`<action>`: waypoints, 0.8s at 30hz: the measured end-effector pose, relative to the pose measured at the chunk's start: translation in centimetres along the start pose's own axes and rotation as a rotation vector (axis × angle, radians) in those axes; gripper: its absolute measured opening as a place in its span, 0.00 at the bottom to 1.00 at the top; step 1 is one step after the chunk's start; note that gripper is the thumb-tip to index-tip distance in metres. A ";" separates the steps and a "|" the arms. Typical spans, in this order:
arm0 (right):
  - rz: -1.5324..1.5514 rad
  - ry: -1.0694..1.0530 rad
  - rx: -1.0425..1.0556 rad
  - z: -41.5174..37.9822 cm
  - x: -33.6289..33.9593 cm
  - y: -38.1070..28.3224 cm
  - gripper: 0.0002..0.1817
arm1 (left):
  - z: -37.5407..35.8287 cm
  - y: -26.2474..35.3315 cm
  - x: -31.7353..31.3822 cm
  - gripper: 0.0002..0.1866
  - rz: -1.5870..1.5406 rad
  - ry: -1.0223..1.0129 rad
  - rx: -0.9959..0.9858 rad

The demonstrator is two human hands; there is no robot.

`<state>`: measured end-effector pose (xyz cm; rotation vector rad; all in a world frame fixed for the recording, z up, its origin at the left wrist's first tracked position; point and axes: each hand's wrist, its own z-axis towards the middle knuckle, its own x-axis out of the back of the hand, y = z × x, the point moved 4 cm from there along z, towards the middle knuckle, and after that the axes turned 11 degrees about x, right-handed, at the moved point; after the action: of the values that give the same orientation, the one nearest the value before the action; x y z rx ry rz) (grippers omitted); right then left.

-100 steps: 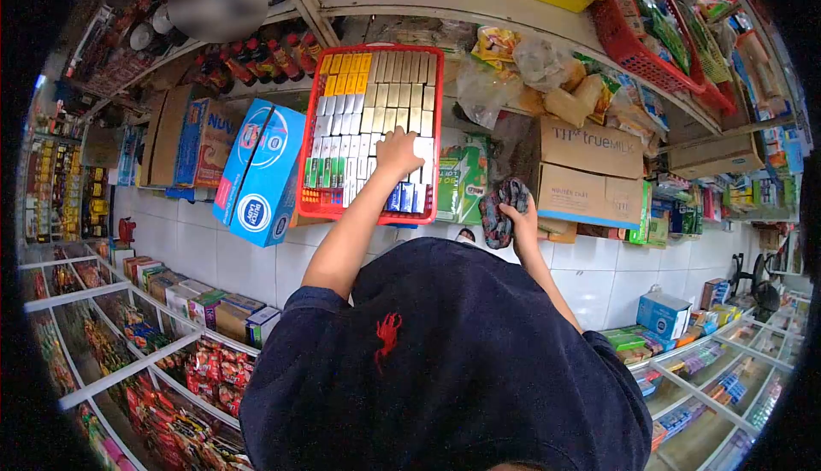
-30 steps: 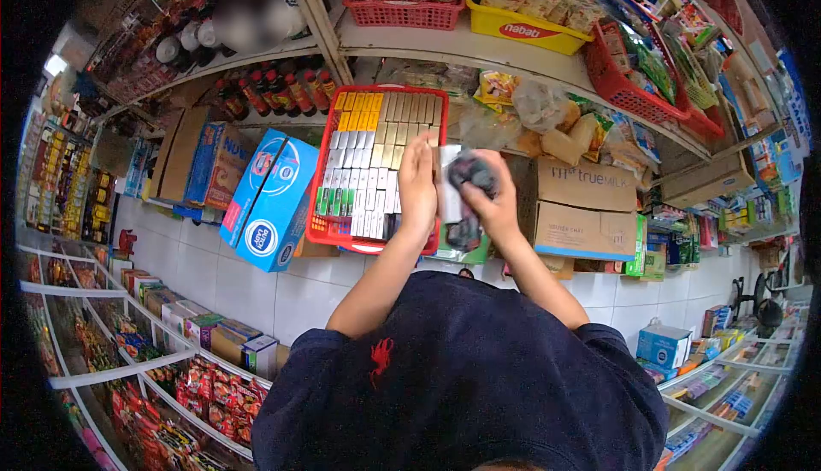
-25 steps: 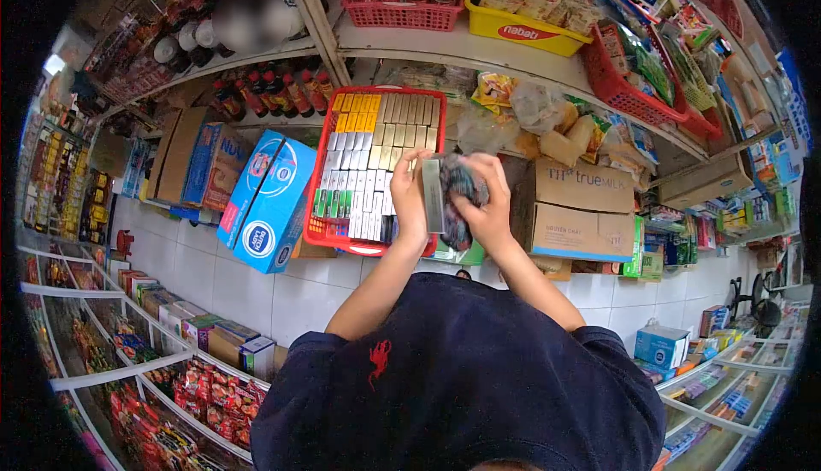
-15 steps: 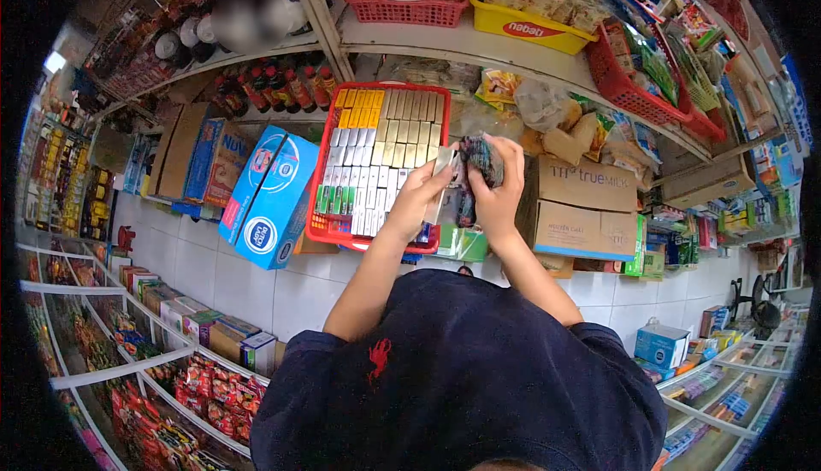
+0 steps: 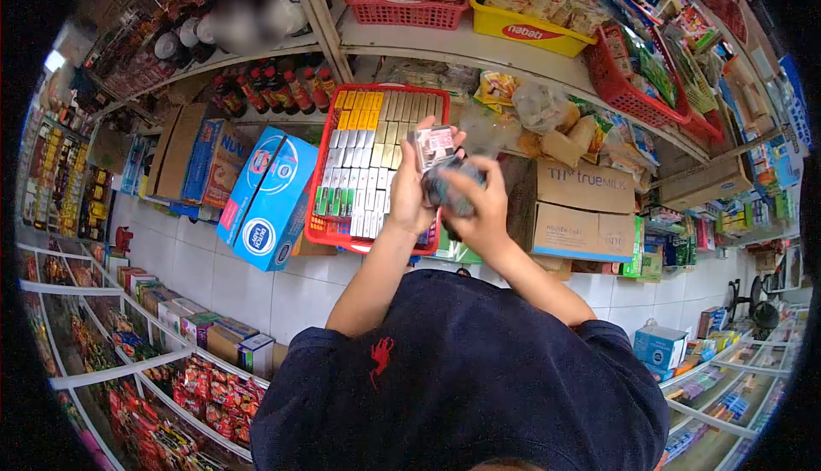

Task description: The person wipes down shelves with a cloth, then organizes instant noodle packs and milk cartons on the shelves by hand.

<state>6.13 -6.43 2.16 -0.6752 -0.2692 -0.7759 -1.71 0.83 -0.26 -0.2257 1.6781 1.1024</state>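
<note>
My left hand (image 5: 410, 193) is palm up, its fingers around a cigarette pack (image 5: 434, 144) whose printed face with pinkish lettering points upward. In my right hand (image 5: 487, 214) is a bunched dark, bluish-grey cloth (image 5: 451, 191), pressed close to the near end of the pack and over the left palm. Motion blurs the right fingers a little. Just left of both hands stands a red plastic basket (image 5: 311, 206), filled with upright rows of yellow, gold, silver, white and green packs.
A blue carton (image 5: 272, 197) leans left of the basket. Brown cardboard boxes (image 5: 586, 214) stand to the right. Above, a shelf (image 5: 410, 37) carries a red basket of cans (image 5: 410, 14) and a yellow bin (image 5: 526, 33). Glass display cases (image 5: 128, 368) line the lower left.
The pack has turned so its printed face shows, and my left palm has rolled upward. My right hand has brought the cloth down and left, onto the pack's near end.
</note>
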 end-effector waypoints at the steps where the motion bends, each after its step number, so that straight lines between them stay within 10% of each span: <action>1: 0.011 -0.026 0.057 -0.4 0.0 -0.1 0.26 | -0.1 0.3 0.1 0.31 0.041 -0.007 0.013; 24: -0.202 0.054 0.283 0.5 1.6 0.8 0.24 | 1.6 0.1 0.9 0.25 -0.290 -0.062 -0.031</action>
<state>7.90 -6.58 2.91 -0.3630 -0.3941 -0.9266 -1.13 2.43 -0.94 -0.4366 1.5183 0.9086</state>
